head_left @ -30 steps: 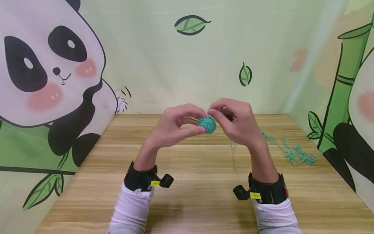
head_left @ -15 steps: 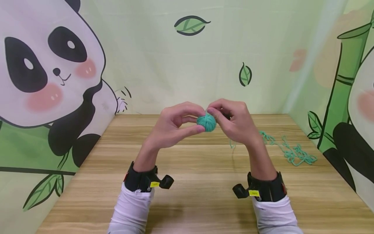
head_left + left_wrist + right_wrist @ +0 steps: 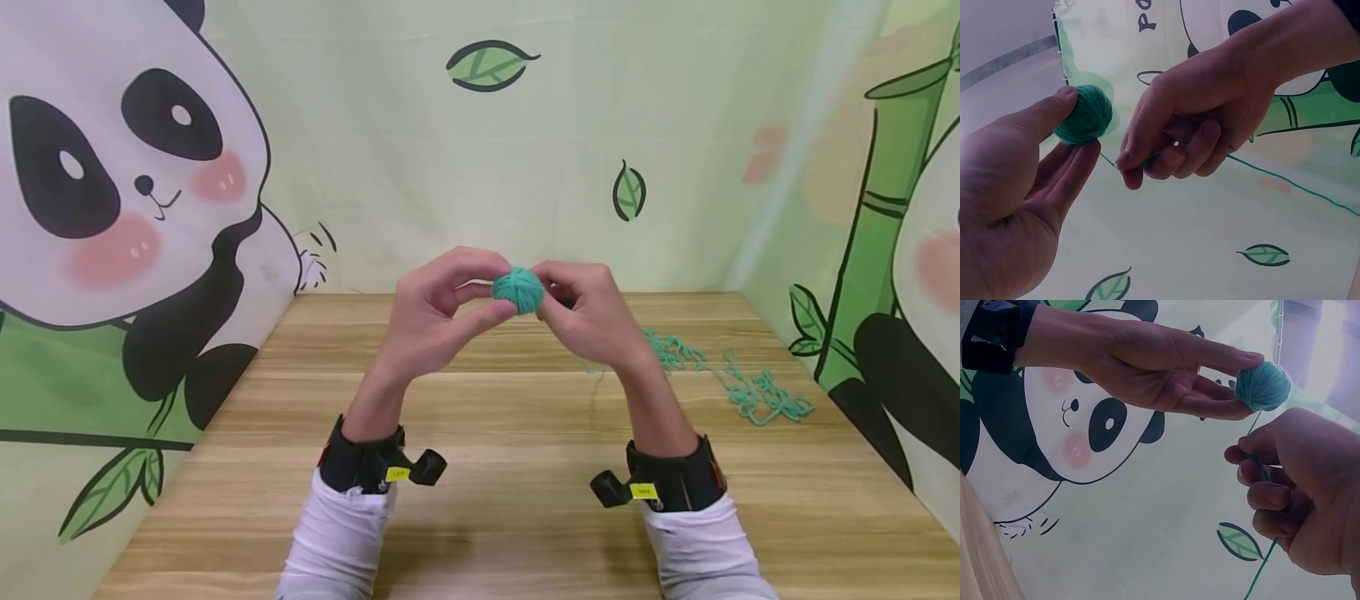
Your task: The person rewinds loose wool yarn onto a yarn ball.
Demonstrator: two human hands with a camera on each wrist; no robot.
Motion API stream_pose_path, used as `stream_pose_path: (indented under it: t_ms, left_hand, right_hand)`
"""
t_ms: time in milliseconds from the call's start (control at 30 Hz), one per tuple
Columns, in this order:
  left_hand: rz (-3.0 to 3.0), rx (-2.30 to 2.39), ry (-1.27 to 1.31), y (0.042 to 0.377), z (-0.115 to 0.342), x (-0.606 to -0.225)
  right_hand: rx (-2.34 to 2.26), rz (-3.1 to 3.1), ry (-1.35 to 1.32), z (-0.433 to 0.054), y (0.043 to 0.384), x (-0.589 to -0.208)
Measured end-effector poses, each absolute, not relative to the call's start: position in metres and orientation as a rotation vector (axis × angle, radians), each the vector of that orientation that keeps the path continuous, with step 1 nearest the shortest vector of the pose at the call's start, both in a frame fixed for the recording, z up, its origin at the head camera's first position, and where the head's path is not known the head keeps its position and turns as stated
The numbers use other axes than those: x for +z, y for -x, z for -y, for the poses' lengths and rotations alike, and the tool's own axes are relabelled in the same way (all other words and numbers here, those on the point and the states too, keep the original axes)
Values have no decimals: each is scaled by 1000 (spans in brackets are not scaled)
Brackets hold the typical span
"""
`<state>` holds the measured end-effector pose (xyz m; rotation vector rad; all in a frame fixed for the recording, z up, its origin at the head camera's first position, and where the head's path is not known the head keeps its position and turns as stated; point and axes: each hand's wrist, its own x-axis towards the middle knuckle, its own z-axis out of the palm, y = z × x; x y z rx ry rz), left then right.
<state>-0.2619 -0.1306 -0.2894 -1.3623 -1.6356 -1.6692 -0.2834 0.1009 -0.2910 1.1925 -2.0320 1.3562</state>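
Head view: teal yarn ball (image 3: 518, 290) is up in the air above the tabletop (image 3: 495, 467), roughly mid-frame, between the two hands. Left hand (image 3: 431, 321) has it: grip is a pinch, thumb on one side, fingertips on the other, palm clear of the ball. Right hand (image 3: 588, 308) sits just beside; its grip is on the yarn strand (image 3: 1297, 181), not the ball. Left wrist view shows a short run of strand from ball to right thumb and index finger, taut-looking. Right wrist view: strand passes along the curled fingers and comes out by the little finger.

Loose yarn (image 3: 767, 400), same teal, lies on the tabletop to the right in two tangled bunches joined by a strand; the farther bunch is partly behind the right forearm. Both wrists carry black bands, left (image 3: 360, 458) and right (image 3: 675, 479), over white sleeves (image 3: 333, 537). Behind: pale green backdrop (image 3: 375, 150) printed with pandas (image 3: 82, 279), leaves (image 3: 491, 65) and bamboo (image 3: 885, 192).
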Motion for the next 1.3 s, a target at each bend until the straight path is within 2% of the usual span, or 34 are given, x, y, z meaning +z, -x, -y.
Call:
stream_pose_path:
  t_ms: [600,1300]
  left_hand:
    - [1607,-1590,1144,263,130,-288]
    - [1745,-1489,1105,264,129,-289]
  right_hand:
    - [1063,2079,-1353,-97,268,-285]
    - [1157,1927,-1385,-105,246,-273]
